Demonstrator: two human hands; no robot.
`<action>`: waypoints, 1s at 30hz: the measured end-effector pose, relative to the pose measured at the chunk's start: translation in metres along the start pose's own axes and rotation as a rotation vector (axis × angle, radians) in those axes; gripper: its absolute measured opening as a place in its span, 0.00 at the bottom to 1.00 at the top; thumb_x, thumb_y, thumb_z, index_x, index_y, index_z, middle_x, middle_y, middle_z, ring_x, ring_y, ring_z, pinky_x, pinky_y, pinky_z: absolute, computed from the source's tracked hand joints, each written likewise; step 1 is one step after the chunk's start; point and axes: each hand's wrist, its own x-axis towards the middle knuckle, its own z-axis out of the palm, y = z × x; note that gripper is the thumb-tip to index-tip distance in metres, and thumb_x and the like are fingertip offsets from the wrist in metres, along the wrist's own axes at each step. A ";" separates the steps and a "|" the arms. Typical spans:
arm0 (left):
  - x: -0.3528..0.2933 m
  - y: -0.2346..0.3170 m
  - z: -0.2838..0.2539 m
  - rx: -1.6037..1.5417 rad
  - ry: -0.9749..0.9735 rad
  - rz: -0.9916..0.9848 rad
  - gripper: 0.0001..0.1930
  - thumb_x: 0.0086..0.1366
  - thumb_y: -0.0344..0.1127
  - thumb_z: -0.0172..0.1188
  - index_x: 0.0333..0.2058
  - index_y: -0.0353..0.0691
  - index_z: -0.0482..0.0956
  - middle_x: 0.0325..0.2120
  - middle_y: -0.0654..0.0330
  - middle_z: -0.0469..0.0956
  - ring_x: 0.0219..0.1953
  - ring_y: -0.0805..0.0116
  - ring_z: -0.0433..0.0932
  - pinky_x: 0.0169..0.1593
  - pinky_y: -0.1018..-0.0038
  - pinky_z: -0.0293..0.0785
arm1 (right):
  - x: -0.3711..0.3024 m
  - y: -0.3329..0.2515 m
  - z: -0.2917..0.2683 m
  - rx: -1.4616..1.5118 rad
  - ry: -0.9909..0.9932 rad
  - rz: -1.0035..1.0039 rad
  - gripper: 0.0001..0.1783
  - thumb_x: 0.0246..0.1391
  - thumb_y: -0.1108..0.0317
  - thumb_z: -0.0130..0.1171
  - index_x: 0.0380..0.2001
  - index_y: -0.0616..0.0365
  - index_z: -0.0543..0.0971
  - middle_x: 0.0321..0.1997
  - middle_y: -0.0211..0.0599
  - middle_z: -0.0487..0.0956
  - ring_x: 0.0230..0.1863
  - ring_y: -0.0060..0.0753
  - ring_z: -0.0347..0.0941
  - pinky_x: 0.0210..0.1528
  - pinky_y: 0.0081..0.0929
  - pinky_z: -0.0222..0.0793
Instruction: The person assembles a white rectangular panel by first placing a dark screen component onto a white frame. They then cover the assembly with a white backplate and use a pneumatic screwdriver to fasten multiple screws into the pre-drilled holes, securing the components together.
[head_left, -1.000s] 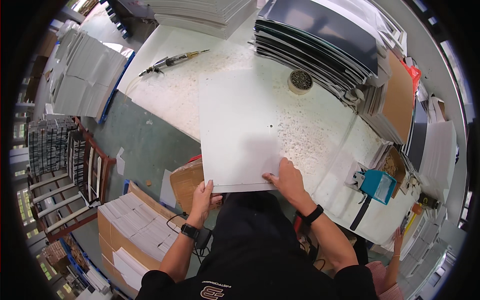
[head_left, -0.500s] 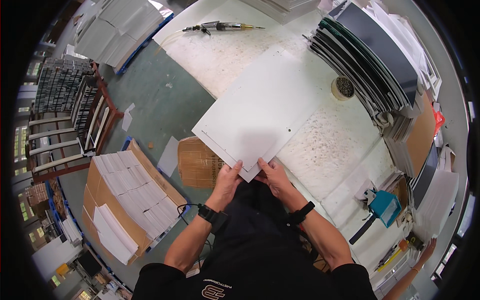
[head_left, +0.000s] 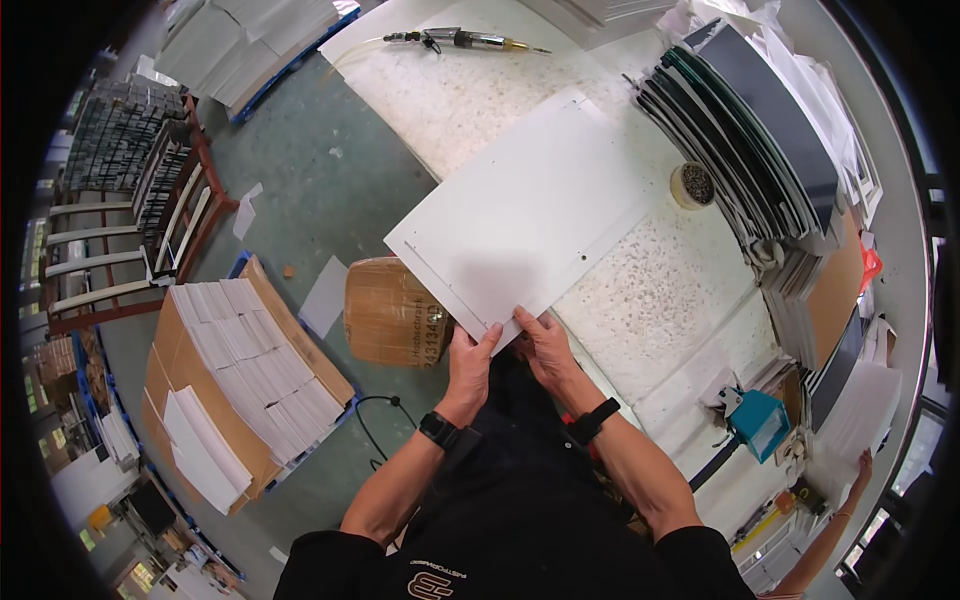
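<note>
Over the near edge of the bench [head_left: 650, 310], partly resting on its top and partly jutting above the floor, lies a white board [head_left: 530, 210], turned so one corner points at the person. Pale lines run just inside its near edges; whether a second board sits beneath, I cannot tell. The left hand [head_left: 470, 370] grips beside that near corner, thumb on top and the other fingers mostly hidden below. The right hand [head_left: 545, 355] pinches the corner's other side the same way, its thumb pressed flat on the face.

Just beyond the board's right side, a round tub [head_left: 692, 188] of small metal pieces stands against a stack of dark boards [head_left: 735, 120] along the bench's far edge. Toward the left end lies a screwdriver-like power tool [head_left: 480, 40], its tip pointing right. Near the right end sits a teal dustpan [head_left: 760, 425]. Under the board's left corner, a taped cardboard box [head_left: 390, 315] stands on the floor, with a carton of stacked white panels [head_left: 250, 340] farther left.
</note>
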 end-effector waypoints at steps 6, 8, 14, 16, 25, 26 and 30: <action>0.003 -0.001 -0.002 0.059 0.043 0.037 0.28 0.70 0.33 0.66 0.63 0.29 0.65 0.58 0.53 0.74 0.60 0.65 0.73 0.66 0.68 0.68 | 0.002 0.005 0.006 -0.021 -0.020 -0.093 0.24 0.65 0.62 0.67 0.57 0.65 0.76 0.53 0.37 0.81 0.51 0.28 0.79 0.54 0.30 0.77; 0.002 0.002 0.001 0.069 0.048 0.055 0.28 0.69 0.32 0.66 0.62 0.29 0.66 0.57 0.53 0.75 0.59 0.65 0.74 0.65 0.68 0.69 | 0.007 0.010 0.005 -0.015 -0.012 -0.144 0.24 0.65 0.62 0.67 0.57 0.66 0.76 0.52 0.37 0.81 0.50 0.27 0.79 0.54 0.29 0.77; 0.005 0.017 -0.016 0.127 0.030 -0.034 0.27 0.68 0.33 0.67 0.61 0.29 0.67 0.54 0.54 0.77 0.57 0.66 0.75 0.63 0.68 0.71 | -0.002 0.004 0.015 -0.077 0.010 -0.128 0.27 0.66 0.56 0.66 0.56 0.66 0.75 0.51 0.37 0.81 0.50 0.28 0.79 0.54 0.30 0.77; 0.002 0.016 -0.021 0.111 0.019 -0.040 0.28 0.68 0.33 0.68 0.61 0.29 0.67 0.56 0.53 0.76 0.57 0.66 0.75 0.63 0.68 0.71 | -0.005 -0.007 0.014 -0.067 0.040 -0.110 0.28 0.66 0.51 0.65 0.54 0.64 0.75 0.49 0.36 0.81 0.49 0.29 0.79 0.51 0.32 0.78; -0.019 0.040 -0.015 0.137 -0.051 -0.224 0.26 0.68 0.32 0.67 0.61 0.32 0.69 0.53 0.56 0.78 0.54 0.66 0.79 0.56 0.69 0.78 | -0.008 -0.035 0.001 -0.205 0.273 -0.053 0.33 0.69 0.38 0.54 0.46 0.64 0.79 0.35 0.36 0.84 0.32 0.30 0.82 0.36 0.29 0.81; -0.020 0.040 -0.014 0.138 -0.048 -0.219 0.24 0.68 0.33 0.68 0.59 0.32 0.71 0.51 0.56 0.79 0.52 0.66 0.80 0.54 0.69 0.79 | -0.008 -0.036 0.007 -0.230 0.271 -0.064 0.33 0.69 0.38 0.54 0.45 0.65 0.80 0.34 0.36 0.84 0.30 0.30 0.82 0.33 0.28 0.80; -0.023 0.024 0.001 0.139 -0.144 -0.381 0.23 0.71 0.40 0.67 0.58 0.35 0.74 0.51 0.57 0.80 0.52 0.68 0.81 0.54 0.69 0.80 | -0.025 -0.054 -0.010 -0.285 0.263 -0.093 0.30 0.69 0.45 0.57 0.46 0.68 0.76 0.36 0.40 0.84 0.33 0.30 0.83 0.36 0.29 0.84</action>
